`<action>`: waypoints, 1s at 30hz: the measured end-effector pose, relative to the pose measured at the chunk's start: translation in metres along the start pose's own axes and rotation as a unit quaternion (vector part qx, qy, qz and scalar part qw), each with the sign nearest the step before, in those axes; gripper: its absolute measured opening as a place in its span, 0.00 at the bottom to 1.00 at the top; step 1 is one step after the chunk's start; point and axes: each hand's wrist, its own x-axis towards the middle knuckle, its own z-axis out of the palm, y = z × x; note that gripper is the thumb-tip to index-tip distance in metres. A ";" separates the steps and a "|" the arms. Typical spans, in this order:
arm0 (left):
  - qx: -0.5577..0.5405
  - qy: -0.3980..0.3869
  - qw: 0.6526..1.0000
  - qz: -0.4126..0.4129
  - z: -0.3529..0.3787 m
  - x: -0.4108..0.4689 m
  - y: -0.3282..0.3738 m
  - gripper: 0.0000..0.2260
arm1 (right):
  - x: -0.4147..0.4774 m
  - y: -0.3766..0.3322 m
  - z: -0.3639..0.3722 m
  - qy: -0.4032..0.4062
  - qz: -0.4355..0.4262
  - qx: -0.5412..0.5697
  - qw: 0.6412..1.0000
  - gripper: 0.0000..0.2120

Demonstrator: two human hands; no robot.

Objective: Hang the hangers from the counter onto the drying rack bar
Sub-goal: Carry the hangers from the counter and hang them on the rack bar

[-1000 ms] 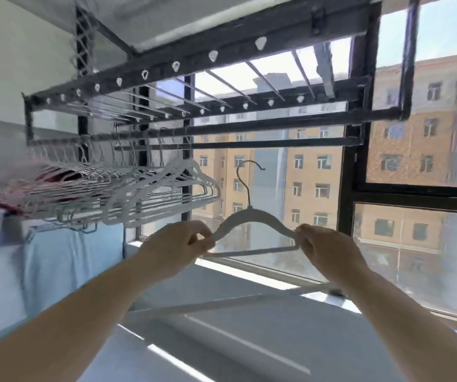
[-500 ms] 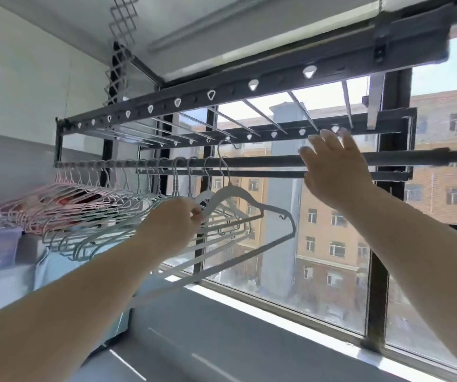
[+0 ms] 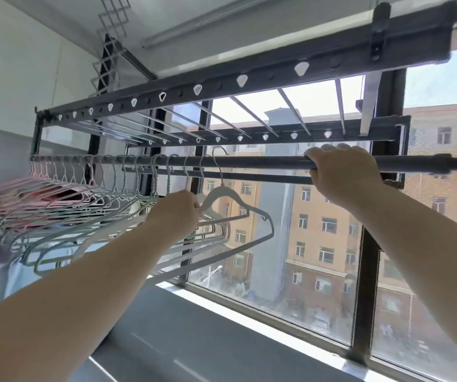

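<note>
Head view: left hand (image 3: 176, 213) pinching grey hanger (image 3: 215, 194), hook at bar (image 3: 249, 162); right hand (image 3: 343, 172) clamped on bar

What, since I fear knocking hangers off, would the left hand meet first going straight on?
The left hand grips the white hanger; beyond that, up and right, it would likely reach the bar just right of that hanger's hook, though depth is unclear.

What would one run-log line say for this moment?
left hand: holds white hanger, hook over rack bar | right hand: grips rack bar | other hangers: hung at left
</note>
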 end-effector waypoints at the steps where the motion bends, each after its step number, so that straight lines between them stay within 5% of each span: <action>1: 0.003 -0.004 1.000 0.005 0.002 0.000 0.000 0.10 | 0.000 0.000 0.000 0.002 0.000 0.001 1.000 0.16; 14: 0.008 -0.013 1.000 0.003 0.014 -0.011 -0.004 0.13 | -0.007 -0.005 -0.005 -0.020 0.003 -0.001 1.000 0.14; 21: 0.055 0.065 0.995 0.052 0.006 -0.029 0.002 0.14 | -0.020 -0.006 -0.016 0.022 -0.012 -0.015 1.000 0.16; 26: -0.044 0.127 0.980 0.150 0.010 -0.048 0.015 0.11 | -0.044 -0.004 -0.022 0.071 0.002 0.026 0.997 0.14; 30: -0.109 0.063 0.975 0.184 0.042 -0.074 0.035 0.09 | -0.089 0.005 -0.017 0.004 0.018 0.007 1.000 0.14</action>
